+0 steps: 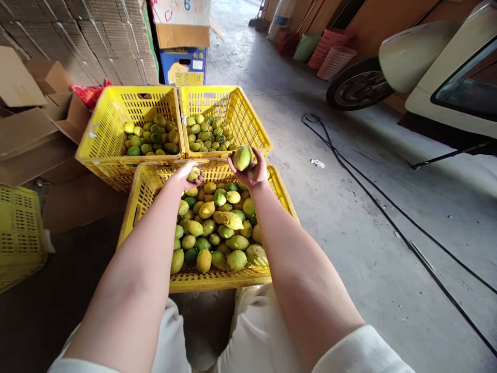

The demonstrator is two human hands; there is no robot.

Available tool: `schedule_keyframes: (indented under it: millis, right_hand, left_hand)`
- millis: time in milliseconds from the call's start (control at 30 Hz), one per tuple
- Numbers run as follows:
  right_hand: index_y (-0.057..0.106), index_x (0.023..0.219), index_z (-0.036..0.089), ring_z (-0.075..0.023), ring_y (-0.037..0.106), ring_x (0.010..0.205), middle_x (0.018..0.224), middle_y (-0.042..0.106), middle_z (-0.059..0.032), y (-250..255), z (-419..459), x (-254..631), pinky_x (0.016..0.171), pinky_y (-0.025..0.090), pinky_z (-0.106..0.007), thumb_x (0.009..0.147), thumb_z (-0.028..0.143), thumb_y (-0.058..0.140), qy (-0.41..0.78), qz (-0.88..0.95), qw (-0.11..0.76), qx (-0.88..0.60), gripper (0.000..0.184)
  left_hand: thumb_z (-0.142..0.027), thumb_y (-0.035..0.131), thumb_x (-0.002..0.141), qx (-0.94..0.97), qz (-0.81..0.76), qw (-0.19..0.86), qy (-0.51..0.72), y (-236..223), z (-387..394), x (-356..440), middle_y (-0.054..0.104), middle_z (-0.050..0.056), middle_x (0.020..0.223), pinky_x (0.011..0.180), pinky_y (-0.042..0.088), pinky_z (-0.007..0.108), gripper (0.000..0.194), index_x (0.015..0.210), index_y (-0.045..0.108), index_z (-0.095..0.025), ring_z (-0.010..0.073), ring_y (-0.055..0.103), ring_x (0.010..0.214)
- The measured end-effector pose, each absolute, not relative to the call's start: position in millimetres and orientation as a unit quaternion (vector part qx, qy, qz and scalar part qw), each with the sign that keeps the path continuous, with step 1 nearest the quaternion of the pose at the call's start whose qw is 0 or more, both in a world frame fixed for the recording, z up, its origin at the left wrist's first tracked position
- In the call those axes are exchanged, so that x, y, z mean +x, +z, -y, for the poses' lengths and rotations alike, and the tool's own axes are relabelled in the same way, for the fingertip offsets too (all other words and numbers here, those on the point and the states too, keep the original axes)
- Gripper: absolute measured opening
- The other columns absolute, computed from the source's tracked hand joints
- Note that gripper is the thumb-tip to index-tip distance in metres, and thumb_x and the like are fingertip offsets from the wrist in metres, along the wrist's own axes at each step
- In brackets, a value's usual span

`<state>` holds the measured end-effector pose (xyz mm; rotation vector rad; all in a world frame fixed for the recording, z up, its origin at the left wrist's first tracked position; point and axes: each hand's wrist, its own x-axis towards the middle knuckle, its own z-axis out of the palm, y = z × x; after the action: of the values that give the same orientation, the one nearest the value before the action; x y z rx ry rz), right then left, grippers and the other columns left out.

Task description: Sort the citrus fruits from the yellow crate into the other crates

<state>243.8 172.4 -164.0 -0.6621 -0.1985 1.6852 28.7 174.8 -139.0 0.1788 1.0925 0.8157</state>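
My left hand [185, 177] is closed round a small yellowish lemon [193, 174] above the far left part of the near yellow crate [217, 282]. In my right hand [256, 172] rests a larger green lemon [242, 158], held up at that crate's far right edge with fingers curled about it. Below both hands the near crate holds many yellow and green lemons [207, 210], one of them long and bumpy. Behind it stand two more yellow crates, a left one [104, 124] and a right one [248, 122], each partly filled with lemons.
Open cardboard boxes [27, 140] and another yellow crate [19, 233] lie to the left. Stacked flat cardboard [104, 41] and a blue box [184, 66] stand behind. Black cable [373, 197] runs across the floor at right, near a white vehicle [435, 77].
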Motion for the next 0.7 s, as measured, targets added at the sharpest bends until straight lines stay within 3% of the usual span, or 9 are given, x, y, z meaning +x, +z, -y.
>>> schedule_keyframes:
  millis: [100,200,300,367,467,567,633,700]
  right_hand:
    - [0.063,0.121,0.019,-0.0263,0.077,0.097,0.096,0.078,-0.0087,-158,-167,241,0.078,0.071,-0.046,0.098,0.035,0.053,0.735,0.087,0.625,-0.247,0.03]
    - [0.064,0.115,0.02,-0.0208,0.077,0.087,0.09,0.077,-0.0069,-151,-163,238,0.069,0.07,-0.033,0.099,0.026,0.051,0.738,0.079,0.623,-0.248,0.021]
    - [0.062,0.101,0.022,-0.0121,0.069,0.065,0.078,0.071,-0.0018,-148,-164,240,0.05,0.058,-0.017,0.104,0.029,0.051,0.739,0.066,0.62,-0.256,0.014]
    - [0.06,0.095,0.022,-0.0102,0.064,0.058,0.073,0.068,0.0,-151,-166,242,0.042,0.05,-0.013,0.105,0.036,0.05,0.738,0.054,0.616,-0.269,0.02]
    - [0.06,0.096,0.023,-0.0123,0.06,0.053,0.069,0.064,-0.0004,-158,-171,247,0.036,0.044,-0.015,0.106,0.049,0.044,0.739,0.041,0.598,-0.308,0.033]
    - [0.061,0.109,0.022,-0.0167,0.066,0.063,0.076,0.068,-0.0037,-164,-173,249,0.045,0.055,-0.022,0.106,0.052,0.034,0.726,0.032,0.624,-0.29,0.04]
    - [0.059,0.121,0.022,-0.0209,0.073,0.08,0.086,0.072,-0.0064,-165,-172,248,0.06,0.066,-0.033,0.105,0.045,0.032,0.713,0.04,0.65,-0.259,0.039]
    - [0.057,0.128,0.023,-0.0235,0.076,0.093,0.095,0.075,-0.0076,-163,-169,247,0.071,0.069,-0.042,0.103,0.037,0.037,0.708,0.056,0.662,-0.239,0.035]
  left_hand:
    - [-0.016,0.055,0.097,0.105,-0.449,0.781,0.422,-131,-172,31,0.061,0.0,0.062,0.034,0.035,0.014,0.022,0.115,0.068,-0.019,0.0099,0.051,0.04]
    - [-0.017,0.043,0.103,0.098,-0.376,0.788,0.478,-124,-169,29,0.062,0.0,0.065,0.038,0.037,0.011,0.027,0.114,0.068,-0.017,0.0074,0.053,0.043]
    - [-0.022,0.039,0.106,0.054,-0.372,0.78,0.5,-123,-168,25,0.054,-0.002,0.055,0.034,0.031,0.011,0.032,0.088,0.064,-0.015,0.0058,0.047,0.038]
    - [-0.024,0.04,0.106,0.032,-0.387,0.768,0.509,-124,-169,22,0.047,-0.005,0.049,0.031,0.024,0.012,0.036,0.075,0.056,-0.017,0.0053,0.04,0.033]
    - [-0.023,0.041,0.104,0.025,-0.397,0.757,0.518,-129,-171,18,0.045,-0.005,0.047,0.03,0.021,0.014,0.036,0.07,0.052,-0.019,0.0056,0.036,0.032]
    - [-0.022,0.041,0.101,0.003,-0.36,0.729,0.582,-132,-171,19,0.055,-0.002,0.054,0.037,0.037,0.014,0.028,0.084,0.062,-0.017,0.0087,0.051,0.042]
    - [-0.018,0.038,0.098,-0.015,-0.309,0.704,0.64,-132,-171,22,0.065,0.003,0.065,0.056,0.056,0.019,0.032,0.106,0.068,-0.016,0.013,0.066,0.059]
    - [-0.014,0.035,0.098,-0.026,-0.262,0.692,0.673,-131,-169,24,0.071,0.005,0.075,0.075,0.064,0.026,0.04,0.124,0.066,-0.016,0.0161,0.074,0.076]
